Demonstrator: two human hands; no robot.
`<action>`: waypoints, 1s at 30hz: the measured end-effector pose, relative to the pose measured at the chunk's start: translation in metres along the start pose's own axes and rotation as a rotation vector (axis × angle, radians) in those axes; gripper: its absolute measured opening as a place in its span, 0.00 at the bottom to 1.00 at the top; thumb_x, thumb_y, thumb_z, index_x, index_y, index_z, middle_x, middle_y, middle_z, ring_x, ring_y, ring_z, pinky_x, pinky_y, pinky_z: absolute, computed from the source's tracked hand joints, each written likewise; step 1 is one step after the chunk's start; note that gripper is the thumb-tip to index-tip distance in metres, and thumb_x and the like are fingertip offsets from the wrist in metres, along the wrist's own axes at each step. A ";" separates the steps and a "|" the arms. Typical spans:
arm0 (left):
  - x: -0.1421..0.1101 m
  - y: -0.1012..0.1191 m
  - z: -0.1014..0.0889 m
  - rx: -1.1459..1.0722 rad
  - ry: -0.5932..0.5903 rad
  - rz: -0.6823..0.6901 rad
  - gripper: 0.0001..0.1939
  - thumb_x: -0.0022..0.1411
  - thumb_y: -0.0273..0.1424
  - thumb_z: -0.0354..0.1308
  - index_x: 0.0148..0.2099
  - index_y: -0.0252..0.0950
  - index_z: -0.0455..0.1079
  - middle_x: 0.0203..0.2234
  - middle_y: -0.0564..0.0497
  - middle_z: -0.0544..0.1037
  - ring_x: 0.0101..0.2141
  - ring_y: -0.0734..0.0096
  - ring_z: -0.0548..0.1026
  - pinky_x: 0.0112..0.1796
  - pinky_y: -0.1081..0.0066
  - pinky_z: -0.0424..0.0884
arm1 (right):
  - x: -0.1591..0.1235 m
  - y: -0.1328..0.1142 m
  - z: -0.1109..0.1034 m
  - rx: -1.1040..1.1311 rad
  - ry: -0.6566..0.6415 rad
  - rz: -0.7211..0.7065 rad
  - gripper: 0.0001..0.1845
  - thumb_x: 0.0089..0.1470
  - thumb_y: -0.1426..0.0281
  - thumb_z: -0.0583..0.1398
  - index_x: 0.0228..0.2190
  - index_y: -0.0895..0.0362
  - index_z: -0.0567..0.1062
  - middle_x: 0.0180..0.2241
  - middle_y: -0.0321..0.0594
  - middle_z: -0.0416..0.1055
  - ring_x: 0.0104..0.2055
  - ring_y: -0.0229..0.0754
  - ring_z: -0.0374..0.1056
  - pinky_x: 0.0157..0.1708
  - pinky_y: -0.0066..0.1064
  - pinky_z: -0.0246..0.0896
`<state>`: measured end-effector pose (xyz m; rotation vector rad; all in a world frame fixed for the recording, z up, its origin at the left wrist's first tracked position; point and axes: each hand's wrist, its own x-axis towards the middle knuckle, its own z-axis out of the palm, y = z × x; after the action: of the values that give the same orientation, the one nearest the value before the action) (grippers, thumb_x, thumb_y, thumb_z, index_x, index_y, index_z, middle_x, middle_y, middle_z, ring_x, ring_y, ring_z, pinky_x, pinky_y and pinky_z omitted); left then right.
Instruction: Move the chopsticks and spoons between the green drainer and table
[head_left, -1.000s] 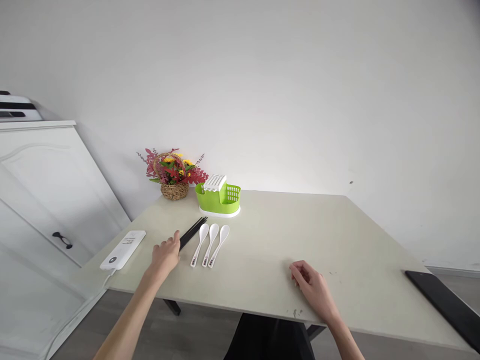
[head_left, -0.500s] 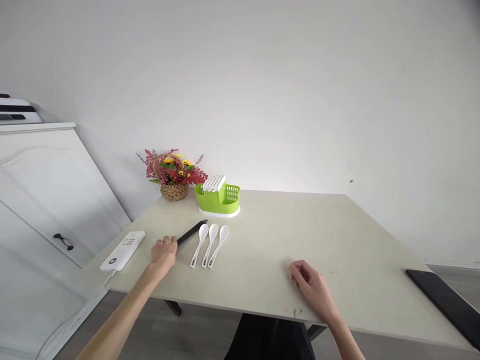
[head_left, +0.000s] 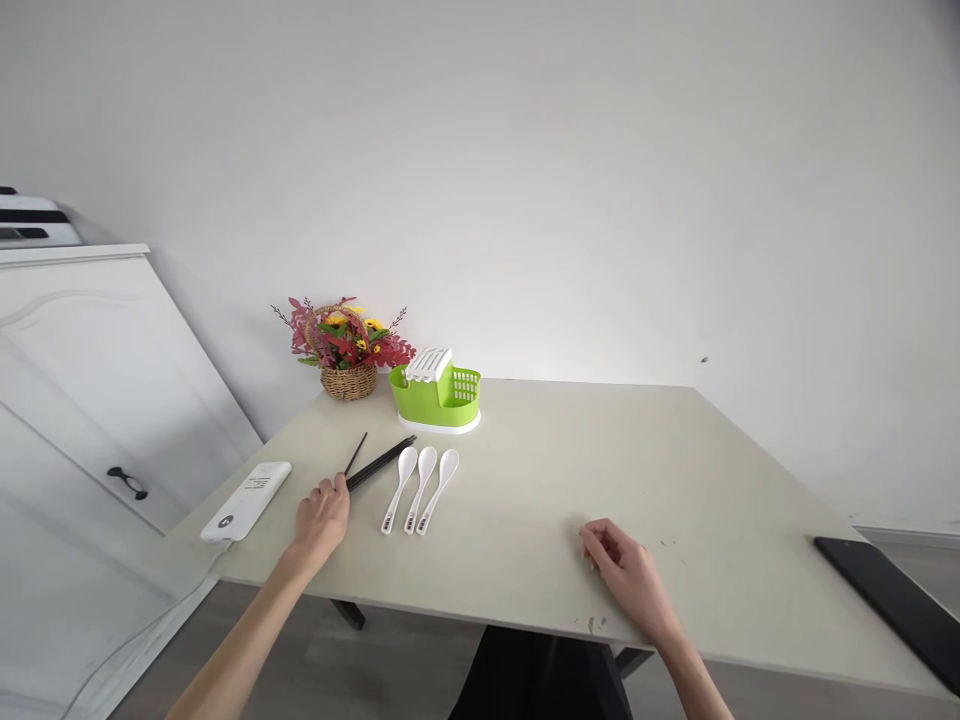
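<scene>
My left hand (head_left: 322, 520) is closed at the near ends of the black chopsticks, palm down over the table's left part. A single chopstick (head_left: 356, 452) sticks out from its fingers, angled away from the bundle of black chopsticks (head_left: 381, 464). The bundle lies on the table just right of the fingers; its near ends are partly hidden by the hand. Three white spoons (head_left: 426, 490) lie side by side, bowls facing away from me. My right hand (head_left: 619, 565) rests on the table near the front edge, fingers loosely curled with nothing visible in them.
A green and white utensil caddy (head_left: 424, 402) stands at the back, beside a wicker basket of artificial flowers (head_left: 349, 383). On the left lies a white power strip-like device (head_left: 247, 500) with a cable. A black phone-like slab (head_left: 889, 605) lies at the right edge.
One chopstick now stands apart from the bundle, tilted out of my left fingers. My left hand has shifted slightly left and nearer to me. My right hand stays put.
</scene>
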<state>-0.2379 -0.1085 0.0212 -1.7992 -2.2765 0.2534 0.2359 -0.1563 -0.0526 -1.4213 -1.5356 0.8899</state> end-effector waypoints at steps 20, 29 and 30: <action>-0.029 0.027 -0.009 -0.725 0.321 -0.014 0.21 0.76 0.40 0.40 0.58 0.35 0.66 0.44 0.39 0.83 0.44 0.51 0.83 0.41 0.63 0.74 | -0.001 -0.004 -0.001 0.004 0.019 -0.017 0.28 0.65 0.41 0.54 0.33 0.52 0.74 0.26 0.37 0.71 0.27 0.42 0.63 0.29 0.32 0.58; -0.049 0.123 -0.044 -0.816 -0.104 0.347 0.17 0.77 0.40 0.43 0.48 0.40 0.70 0.39 0.45 0.85 0.40 0.58 0.83 0.39 0.67 0.73 | 0.000 -0.005 -0.002 -0.004 0.030 -0.028 0.28 0.65 0.41 0.54 0.32 0.52 0.74 0.25 0.37 0.71 0.27 0.42 0.65 0.31 0.33 0.61; -0.050 0.131 -0.046 -0.795 -0.133 0.360 0.16 0.77 0.39 0.43 0.47 0.40 0.71 0.42 0.44 0.85 0.43 0.58 0.83 0.41 0.67 0.74 | 0.000 -0.005 -0.002 -0.004 0.031 -0.028 0.28 0.65 0.41 0.54 0.32 0.52 0.74 0.25 0.37 0.71 0.27 0.43 0.64 0.31 0.33 0.61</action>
<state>-0.0914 -0.1270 0.0254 -2.6313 -2.2952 -0.5812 0.2353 -0.1570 -0.0471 -1.4063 -1.5312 0.8447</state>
